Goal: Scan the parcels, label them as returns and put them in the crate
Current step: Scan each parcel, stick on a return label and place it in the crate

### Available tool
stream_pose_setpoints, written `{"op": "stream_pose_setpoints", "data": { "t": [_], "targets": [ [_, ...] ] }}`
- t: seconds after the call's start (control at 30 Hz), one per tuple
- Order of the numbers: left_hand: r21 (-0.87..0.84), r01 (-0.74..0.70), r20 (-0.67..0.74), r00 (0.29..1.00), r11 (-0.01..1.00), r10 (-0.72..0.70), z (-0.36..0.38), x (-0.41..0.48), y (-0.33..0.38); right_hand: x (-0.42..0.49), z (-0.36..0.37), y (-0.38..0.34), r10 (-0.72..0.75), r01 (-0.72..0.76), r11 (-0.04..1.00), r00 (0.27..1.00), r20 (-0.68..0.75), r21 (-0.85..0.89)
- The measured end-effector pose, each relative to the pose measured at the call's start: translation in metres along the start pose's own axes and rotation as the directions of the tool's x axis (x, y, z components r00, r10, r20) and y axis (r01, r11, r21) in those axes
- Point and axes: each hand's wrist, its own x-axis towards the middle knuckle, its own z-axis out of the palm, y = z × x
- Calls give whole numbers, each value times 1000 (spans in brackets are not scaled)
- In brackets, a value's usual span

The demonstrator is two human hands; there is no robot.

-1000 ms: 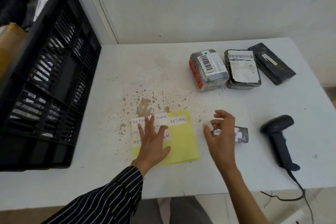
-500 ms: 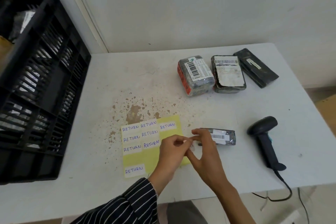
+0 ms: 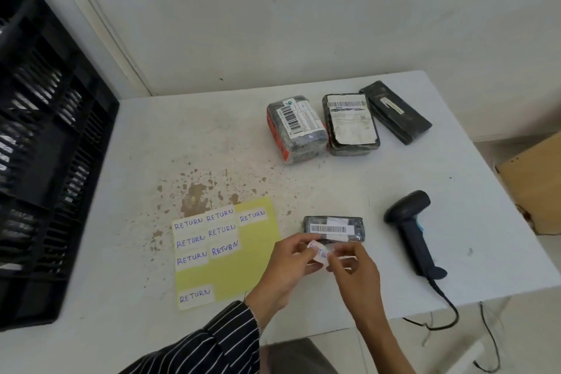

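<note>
Pinching a RETURN sticker [image 3: 318,254], left hand [image 3: 287,272] and right hand [image 3: 356,275] hover beside barcoded parcel [image 3: 334,227].

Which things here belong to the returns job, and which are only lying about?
Job: sticker, pinched by left hand and right hand; front parcel; at the back, left parcel, middle parcel, right parcel; sheet; scanner; crate.
Lying about: cardboard box beside the table; brown stains.
</note>
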Motion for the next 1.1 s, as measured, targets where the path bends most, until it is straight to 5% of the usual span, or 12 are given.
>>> {"op": "stream_pose_setpoints", "data": {
  "t": [0.23,0.5,0.8,1.1],
  "targets": [
    [-20,-61,-59,996,998,60,22,12,7,17,-17,-9,126,-108,964,990,-58,244],
    [192,-187,-103,973,964,209,25,23,5,36,-22,-8,148,-112,939,985,-87,325],
    [635,-268,-140,882,725,449,24,44,8,52,-12,-3,-81,92,995,978,-194,47],
    [699,-248,-112,888,671,446,16,58,-3,58,3,11,-302,258,907,949,-87,-332]
  ]
}}
